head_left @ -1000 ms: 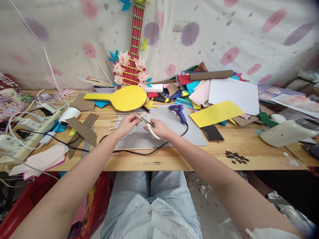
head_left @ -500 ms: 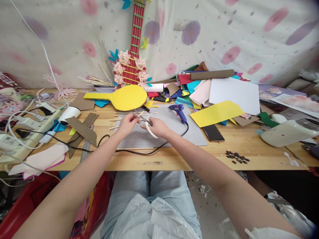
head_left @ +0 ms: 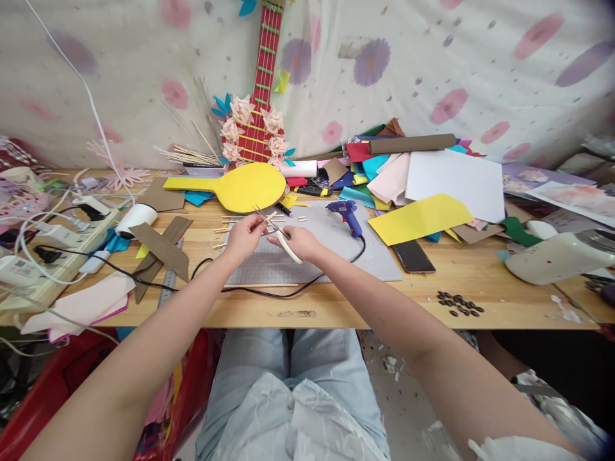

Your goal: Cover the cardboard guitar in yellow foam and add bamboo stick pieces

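Note:
My right hand point(head_left: 302, 243) grips a pair of scissors point(head_left: 290, 250) by the white handle, the metal blades pointing away and to the left. Close beside the blades, my left hand point(head_left: 243, 239) pinches what looks like a thin wooden stick, mostly hidden by the fingers. Both hands are above the grey cutting mat point(head_left: 259, 272). Several pale wooden sticks point(head_left: 221, 229) lie left of and behind my left hand, and short cut pieces point(head_left: 302, 219) rest on the mat. Just beyond is a yellow guitar-shaped piece point(head_left: 252, 187).
A blue glue gun point(head_left: 348, 216) lies on the mat, its black cord running under my forearms. At right are a phone point(head_left: 414, 256), yellow sheet point(head_left: 423, 218), dark beads point(head_left: 460, 303) and white bottle point(head_left: 552, 259). A red flowered guitar model point(head_left: 254, 131) leans at the back; a power strip point(head_left: 62, 262) is left.
The whole view has shifted slightly. Both hands stay close together over the mat, with the scissor blades at a slightly different angle by my left fingers.

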The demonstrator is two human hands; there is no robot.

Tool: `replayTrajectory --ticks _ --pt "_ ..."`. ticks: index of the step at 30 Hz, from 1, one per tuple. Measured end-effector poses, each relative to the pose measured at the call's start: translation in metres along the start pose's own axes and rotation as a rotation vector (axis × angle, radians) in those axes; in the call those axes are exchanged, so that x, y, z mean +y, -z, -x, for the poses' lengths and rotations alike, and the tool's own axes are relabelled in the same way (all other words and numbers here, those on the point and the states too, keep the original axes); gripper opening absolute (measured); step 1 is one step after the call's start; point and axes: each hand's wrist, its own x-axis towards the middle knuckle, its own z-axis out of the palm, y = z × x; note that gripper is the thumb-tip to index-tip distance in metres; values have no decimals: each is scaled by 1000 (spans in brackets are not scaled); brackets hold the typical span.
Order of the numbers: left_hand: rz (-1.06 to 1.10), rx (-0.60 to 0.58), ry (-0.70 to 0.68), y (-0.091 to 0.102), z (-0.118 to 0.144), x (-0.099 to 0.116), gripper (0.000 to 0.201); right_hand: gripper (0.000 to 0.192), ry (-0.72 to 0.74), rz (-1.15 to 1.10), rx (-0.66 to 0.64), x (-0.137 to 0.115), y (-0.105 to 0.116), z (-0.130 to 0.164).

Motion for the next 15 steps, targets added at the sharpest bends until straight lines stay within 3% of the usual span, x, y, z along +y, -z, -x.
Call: replayTrajectory --ticks 3,7,11,15 --pt "-193 26 7 3 -2 4 17 51 -62 -88 -48 -6 2 -5" --pt "-407 -4 -2 4 -4 8 21 30 -221 -356 -207 -13 6 -9" --pt "-500 -36 16 -2 -8 8 22 17 -331 -579 -332 -14 12 -10" --pt "-574 -105 123 -3 -12 11 16 13 -388 -609 -405 -13 17 -14"
